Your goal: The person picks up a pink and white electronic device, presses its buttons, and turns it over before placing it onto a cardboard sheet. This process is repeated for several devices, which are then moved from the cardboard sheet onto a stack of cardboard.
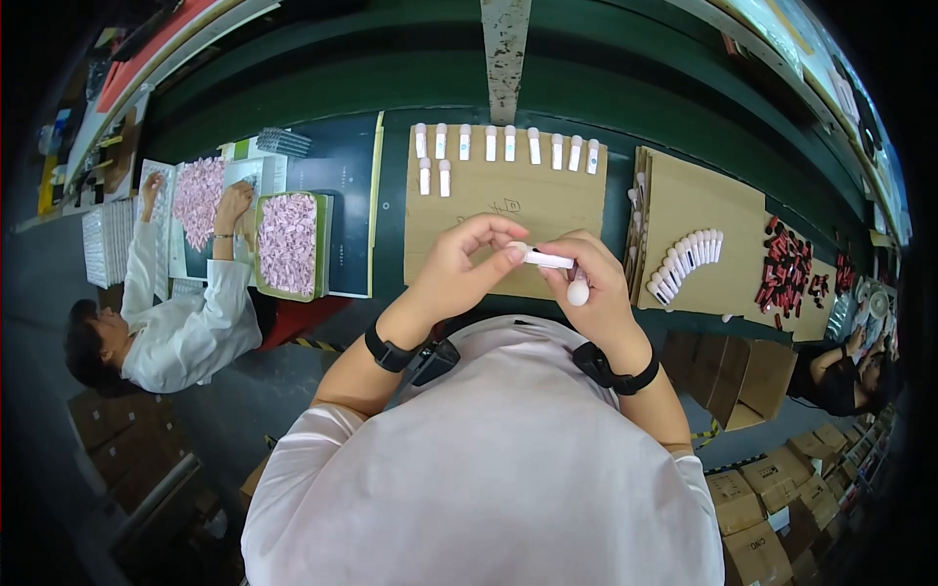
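Observation:
My left hand (457,264) pinches the rounded pale-pink end of a small white tube (549,259), held level above the cardboard sheet (489,217). At the tube's other end is my right hand (601,283), its thumb and fingers closed around it. A second tube's round pale cap (578,292) pokes out below the right fingers; the rest of it is hidden in the palm. Beyond the hands, a row of similar white tubes with pinkish round caps (490,145) lies along the far edge of the cardboard, with two more tubes (445,179) under its left end.
More capped tubes (686,259) fan out on a cardboard stack (728,195) to the right, near a heap of red and black pieces (785,264). At left, a co-worker (186,332) reaches toward pink pieces (200,195) beside a green tray (321,278) of pink pieces.

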Motion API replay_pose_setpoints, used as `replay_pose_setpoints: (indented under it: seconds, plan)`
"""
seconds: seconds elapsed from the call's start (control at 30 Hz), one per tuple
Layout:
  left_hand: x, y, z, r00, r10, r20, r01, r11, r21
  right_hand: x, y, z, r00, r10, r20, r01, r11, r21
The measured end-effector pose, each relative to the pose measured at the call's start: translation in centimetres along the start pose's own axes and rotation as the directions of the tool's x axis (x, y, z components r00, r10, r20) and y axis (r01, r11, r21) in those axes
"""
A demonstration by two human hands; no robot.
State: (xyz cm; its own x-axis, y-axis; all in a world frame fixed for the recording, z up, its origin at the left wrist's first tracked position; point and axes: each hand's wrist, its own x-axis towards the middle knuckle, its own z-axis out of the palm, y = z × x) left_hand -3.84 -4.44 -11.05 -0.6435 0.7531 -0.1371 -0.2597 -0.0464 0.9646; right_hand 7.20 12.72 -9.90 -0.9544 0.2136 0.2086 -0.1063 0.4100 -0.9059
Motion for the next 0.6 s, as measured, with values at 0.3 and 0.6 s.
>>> replay_pose_setpoints:
  seconds: [0.3, 0.6]
  plan:
    - [-1.5, 1.7, 1.5, 0.969, 0.246, -0.032, -0.226, 0.929, 0.293, 0.2, -1.5, -0.2, 0.995, -0.059, -0.078, 0.066, 0.994, 0.083]
    - [-1.4, 2.4, 2.3, 0.951, 0.31, 0.011, -0.296, 0.894, 0.338, -0.1, -1.6, -0.9, 0.989, -0.132, -0.073, 0.136, 0.989, 0.052]
